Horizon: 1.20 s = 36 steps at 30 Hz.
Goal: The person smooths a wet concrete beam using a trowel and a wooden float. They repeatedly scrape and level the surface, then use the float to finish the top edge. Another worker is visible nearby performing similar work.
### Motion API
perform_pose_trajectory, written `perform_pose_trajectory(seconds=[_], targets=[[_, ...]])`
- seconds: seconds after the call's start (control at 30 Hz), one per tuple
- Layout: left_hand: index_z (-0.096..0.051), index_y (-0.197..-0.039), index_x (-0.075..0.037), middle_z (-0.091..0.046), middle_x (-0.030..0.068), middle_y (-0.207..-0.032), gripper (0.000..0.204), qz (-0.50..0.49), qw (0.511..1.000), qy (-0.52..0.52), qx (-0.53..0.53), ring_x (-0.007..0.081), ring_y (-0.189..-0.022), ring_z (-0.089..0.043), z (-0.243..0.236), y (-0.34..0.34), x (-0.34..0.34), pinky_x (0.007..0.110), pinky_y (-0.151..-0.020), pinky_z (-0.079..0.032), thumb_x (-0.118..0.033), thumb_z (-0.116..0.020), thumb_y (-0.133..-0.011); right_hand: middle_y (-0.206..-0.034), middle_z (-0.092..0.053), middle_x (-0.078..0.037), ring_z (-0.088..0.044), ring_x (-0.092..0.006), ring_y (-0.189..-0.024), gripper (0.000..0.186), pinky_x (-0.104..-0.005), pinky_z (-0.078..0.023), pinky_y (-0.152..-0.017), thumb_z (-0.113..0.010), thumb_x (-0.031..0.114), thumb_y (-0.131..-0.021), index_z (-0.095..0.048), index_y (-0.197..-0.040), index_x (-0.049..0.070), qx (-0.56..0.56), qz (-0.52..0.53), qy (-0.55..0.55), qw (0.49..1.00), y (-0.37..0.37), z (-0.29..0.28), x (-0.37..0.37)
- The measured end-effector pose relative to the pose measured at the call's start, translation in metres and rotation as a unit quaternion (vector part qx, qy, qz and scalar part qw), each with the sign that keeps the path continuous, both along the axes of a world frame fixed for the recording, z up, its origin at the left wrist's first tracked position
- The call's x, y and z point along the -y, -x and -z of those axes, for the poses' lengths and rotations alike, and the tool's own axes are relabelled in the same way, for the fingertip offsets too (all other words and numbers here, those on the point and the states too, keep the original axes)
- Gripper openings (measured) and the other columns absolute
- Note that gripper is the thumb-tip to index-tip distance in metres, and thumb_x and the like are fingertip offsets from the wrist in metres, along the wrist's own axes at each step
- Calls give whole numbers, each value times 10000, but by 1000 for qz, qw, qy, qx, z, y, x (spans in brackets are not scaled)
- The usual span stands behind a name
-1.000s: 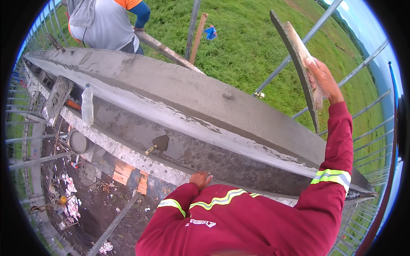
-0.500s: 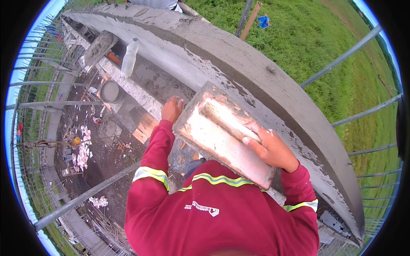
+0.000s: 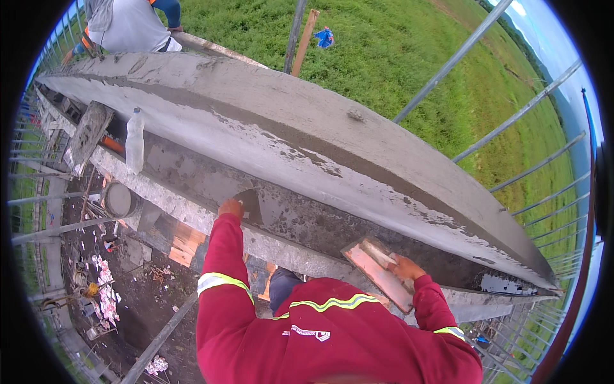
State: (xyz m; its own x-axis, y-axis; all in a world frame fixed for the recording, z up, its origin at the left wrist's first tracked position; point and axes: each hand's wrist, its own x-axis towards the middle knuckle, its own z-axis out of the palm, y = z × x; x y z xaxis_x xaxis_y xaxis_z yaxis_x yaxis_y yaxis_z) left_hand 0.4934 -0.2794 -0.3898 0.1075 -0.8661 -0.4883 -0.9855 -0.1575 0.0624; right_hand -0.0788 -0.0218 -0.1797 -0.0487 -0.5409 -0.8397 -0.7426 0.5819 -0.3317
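Note:
My right hand [image 3: 405, 267] is closed round the handle of a rectangular plastering float [image 3: 382, 280]. The float's pale back faces up, and it is tilted over the near edge of the concrete trough [image 3: 294, 214]. My left hand [image 3: 231, 208] is closed at the trough's near side. A dark, pointed blade, apparently a trowel [image 3: 251, 206], reaches from it over the wet trough floor; its handle is hidden in my fingers. Beyond both hands curves a concrete wall [image 3: 320, 121], with smooth grey mortar along its top and patchy mortar on its inner face.
A clear plastic bottle [image 3: 135, 141] stands in the trough, near a mortar-crusted board [image 3: 89, 136]. A bucket of grey mix [image 3: 119, 199] sits below left. Another person [image 3: 131, 25] is beyond the wall. Metal bars [image 3: 454, 61] rise around; the ground lies far below.
The float has gone down and away from my face, toward the trough's near edge. My left hand now reaches down to the trough. The view has shifted, showing more of the other person.

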Motion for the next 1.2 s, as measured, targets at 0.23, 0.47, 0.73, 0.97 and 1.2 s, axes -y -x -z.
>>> perform_pose_trajectory(seconds=[0.23, 0.47, 0.73, 0.97, 1.2], targets=[[-633, -1047, 33, -678, 102, -894, 324, -223, 894, -2, -388, 179, -793, -638, -297, -55, -161, 346, -716, -503, -246, -687, -891, -801, -658, -133, -637, -205, -583, 491, -391, -501, -510, -585, 342, -989, -514, -1334, 0, 105, 80, 49, 990, 19, 59, -4], [-629, -1088, 8, -643, 63, -772, 243, -62, 915, 191, -349, 163, -629, -567, -496, 65, -164, 328, -616, -449, -205, -606, -975, -921, -700, -213, -698, -289, -693, 543, -426, -542, -611, -594, 384, -980, -508, -1361, 7, 114, -29, 82, 990, 20, 99, 38], [-655, -1128, 2, -648, 185, -745, 295, 153, 931, 292, -159, 341, -667, -641, -532, 143, -85, 409, -632, -466, -262, -591, -1013, -813, -655, -122, -618, -205, -604, 440, -378, -500, -517, -605, 318, -976, -538, -1296, 24, 135, -56, 201, 969, 20, 110, 40], [-694, -1142, 0, -570, -31, -754, 315, -82, 895, 193, -394, 33, -617, -504, -505, 99, -168, 208, -546, -391, -275, -599, -1023, -678, -480, 16, -449, -87, -501, 293, -295, -393, -446, -587, 323, -1017, -513, -1156, 76, 347, 108, 74, 929, 19, 66, 44], [-654, -1111, -23, -649, 236, -752, 324, -35, 958, 277, -62, 448, -740, -638, -503, 83, -199, 459, -644, -471, -325, -621, -998, -748, -567, -27, -515, -128, -525, 381, -322, -438, -462, -595, 343, -1010, -535, -1236, 42, 239, 20, 118, 964, 8, 85, 47]])
